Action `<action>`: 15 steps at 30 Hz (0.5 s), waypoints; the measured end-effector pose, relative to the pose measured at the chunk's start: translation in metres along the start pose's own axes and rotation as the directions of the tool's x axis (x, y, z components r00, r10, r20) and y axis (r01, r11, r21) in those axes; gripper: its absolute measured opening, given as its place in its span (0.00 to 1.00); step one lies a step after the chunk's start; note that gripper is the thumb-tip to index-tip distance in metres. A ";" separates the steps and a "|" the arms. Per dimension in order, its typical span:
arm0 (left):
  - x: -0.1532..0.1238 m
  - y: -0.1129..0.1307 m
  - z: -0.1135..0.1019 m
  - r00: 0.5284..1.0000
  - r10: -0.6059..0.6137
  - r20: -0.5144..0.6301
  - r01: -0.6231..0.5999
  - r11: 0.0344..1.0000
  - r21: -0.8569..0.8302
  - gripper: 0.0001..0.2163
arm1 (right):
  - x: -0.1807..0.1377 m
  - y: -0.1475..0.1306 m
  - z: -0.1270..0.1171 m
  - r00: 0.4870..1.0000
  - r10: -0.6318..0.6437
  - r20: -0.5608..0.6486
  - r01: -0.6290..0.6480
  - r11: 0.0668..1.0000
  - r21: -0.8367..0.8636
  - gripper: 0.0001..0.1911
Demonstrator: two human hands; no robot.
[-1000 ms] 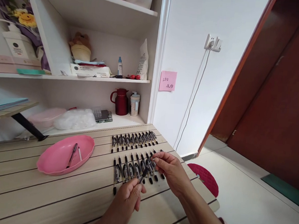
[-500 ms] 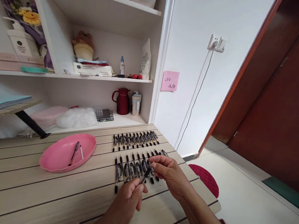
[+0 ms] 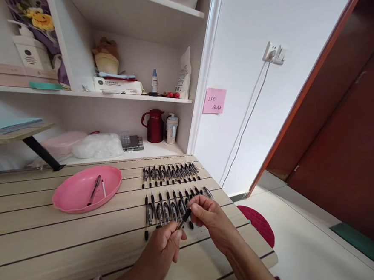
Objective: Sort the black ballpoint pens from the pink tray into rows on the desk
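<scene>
A black pen (image 3: 186,216) is held at a slant over the table, its grip end up and to the right. My left hand (image 3: 161,250) is closed around its barrel. At the upper end, the fingertips of my right hand (image 3: 212,218) pinch together; they hide the pen's tip. Just behind my hands lies a front row of black pens and caps (image 3: 159,208), partly covered by my fingers. Farther back is a second row of similar pens with caps (image 3: 168,173).
A pink dish (image 3: 71,191) at left holds a dark pen (image 3: 94,190) and a thin white stick (image 3: 103,188). Behind the wooden table (image 3: 80,243) stand shelves with a red jug (image 3: 155,127) and a pale cup (image 3: 171,129). A red round seat (image 3: 258,226) is beyond the right edge.
The whole view has shifted slightly. Both hands keep their hold on the pen, and the rows of pens look the same.
</scene>
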State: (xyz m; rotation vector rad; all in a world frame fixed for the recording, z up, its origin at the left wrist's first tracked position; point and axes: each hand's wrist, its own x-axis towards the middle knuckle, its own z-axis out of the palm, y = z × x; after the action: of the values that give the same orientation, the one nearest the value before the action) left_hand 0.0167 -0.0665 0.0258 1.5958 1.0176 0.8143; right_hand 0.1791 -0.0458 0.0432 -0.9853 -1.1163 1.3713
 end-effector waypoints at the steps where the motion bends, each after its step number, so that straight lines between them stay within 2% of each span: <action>1: 0.000 0.000 0.000 1.000 -0.003 -0.001 0.003 1.000 -0.004 0.12 | 0.000 0.000 0.000 1.000 0.009 0.014 -0.009 1.000 0.009 0.14; 7: 0.001 -0.003 0.001 1.000 0.001 -0.005 -0.001 1.000 -0.010 0.13 | 0.002 0.003 0.000 0.999 0.000 -0.043 0.001 1.000 0.010 0.15; 11: 0.001 -0.003 0.000 1.000 0.009 0.000 -0.009 1.000 0.008 0.13 | 0.001 0.004 0.001 1.000 0.020 -0.003 -0.020 0.999 0.031 0.15; 15: 0.002 -0.003 0.000 1.000 0.007 -0.002 -0.007 1.000 0.011 0.13 | 0.001 0.005 0.001 1.000 0.009 -0.026 -0.007 0.998 0.058 0.15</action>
State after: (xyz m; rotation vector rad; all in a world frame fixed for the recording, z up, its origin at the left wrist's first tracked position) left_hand 0.0166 -0.0647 0.0227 1.6087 1.0197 0.8165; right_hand 0.1768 -0.0448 0.0391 -0.9645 -1.0484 1.3859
